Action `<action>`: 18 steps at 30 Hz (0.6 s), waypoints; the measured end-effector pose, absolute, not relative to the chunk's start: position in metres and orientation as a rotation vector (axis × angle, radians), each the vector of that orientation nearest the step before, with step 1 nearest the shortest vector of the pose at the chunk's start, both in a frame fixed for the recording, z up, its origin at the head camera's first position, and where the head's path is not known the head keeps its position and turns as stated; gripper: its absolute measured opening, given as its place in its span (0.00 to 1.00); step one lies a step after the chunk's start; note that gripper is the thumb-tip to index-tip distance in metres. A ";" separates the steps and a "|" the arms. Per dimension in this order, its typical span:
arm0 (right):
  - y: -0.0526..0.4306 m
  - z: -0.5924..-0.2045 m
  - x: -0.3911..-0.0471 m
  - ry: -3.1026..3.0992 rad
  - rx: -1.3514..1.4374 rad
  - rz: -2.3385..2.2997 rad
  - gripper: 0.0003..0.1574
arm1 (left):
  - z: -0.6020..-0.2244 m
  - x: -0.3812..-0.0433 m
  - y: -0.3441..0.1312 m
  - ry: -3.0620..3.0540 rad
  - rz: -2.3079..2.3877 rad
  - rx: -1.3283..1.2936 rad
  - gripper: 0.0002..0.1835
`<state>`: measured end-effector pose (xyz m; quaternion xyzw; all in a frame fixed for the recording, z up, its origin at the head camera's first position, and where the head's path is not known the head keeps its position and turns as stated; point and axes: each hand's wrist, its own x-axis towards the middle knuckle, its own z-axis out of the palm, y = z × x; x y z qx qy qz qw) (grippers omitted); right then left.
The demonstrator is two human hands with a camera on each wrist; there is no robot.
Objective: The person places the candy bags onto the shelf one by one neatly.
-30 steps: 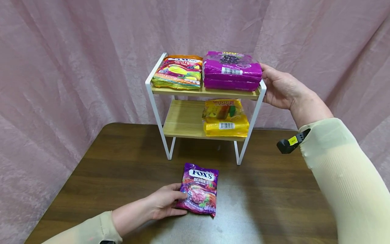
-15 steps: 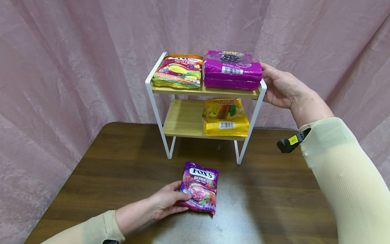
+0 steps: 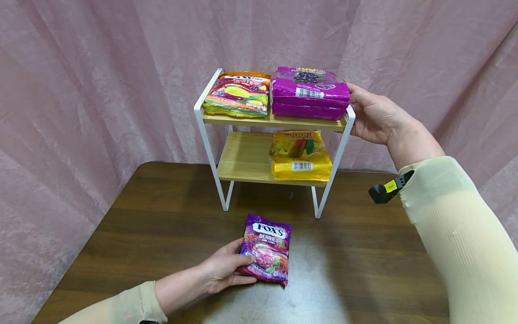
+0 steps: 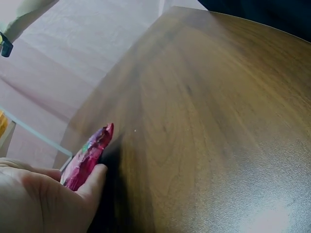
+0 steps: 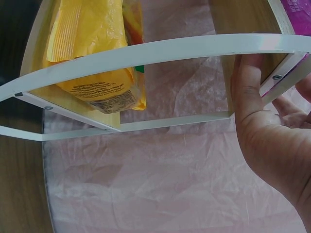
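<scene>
My left hand (image 3: 226, 267) pinches the left edge of a purple Fox's Berries candy bag (image 3: 266, 249), thumb on its front. In the left wrist view this bag (image 4: 90, 158) is tilted, with a dark shadow beside it on the table. At the upper right my right hand (image 3: 374, 114) grips the right end of a two-tier shelf rack (image 3: 243, 155) with white metal legs. In the right wrist view the right thumb (image 5: 249, 87) lies under the top board, while the other fingers are partly hidden beside the purple pack (image 3: 309, 94).
Orange-red Fox's Fruits bags (image 3: 238, 94) lie on the top tier's left. A yellow pack (image 3: 301, 157) sits on the lower tier's right. The rack stands on a brown wooden table (image 3: 162, 216), in front of a pink curtain (image 3: 121, 81).
My left hand has shifted slightly to the right and up with the candy bag, its thumb further over the front. The right hand stays on the rack.
</scene>
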<state>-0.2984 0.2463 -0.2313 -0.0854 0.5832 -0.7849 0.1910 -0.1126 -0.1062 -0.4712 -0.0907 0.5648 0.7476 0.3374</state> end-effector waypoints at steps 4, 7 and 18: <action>0.247 -0.231 -0.298 1.644 -0.238 -2.203 0.37 | -0.475 -0.113 -0.105 1.443 1.979 -0.262 0.45; 0.247 -0.231 -0.298 1.646 -0.241 -2.201 0.37 | -0.477 -0.113 -0.105 1.448 1.986 -0.266 0.45; 0.247 -0.232 -0.298 1.642 -0.231 -2.208 0.36 | -0.479 -0.116 -0.104 1.401 2.023 -0.268 0.41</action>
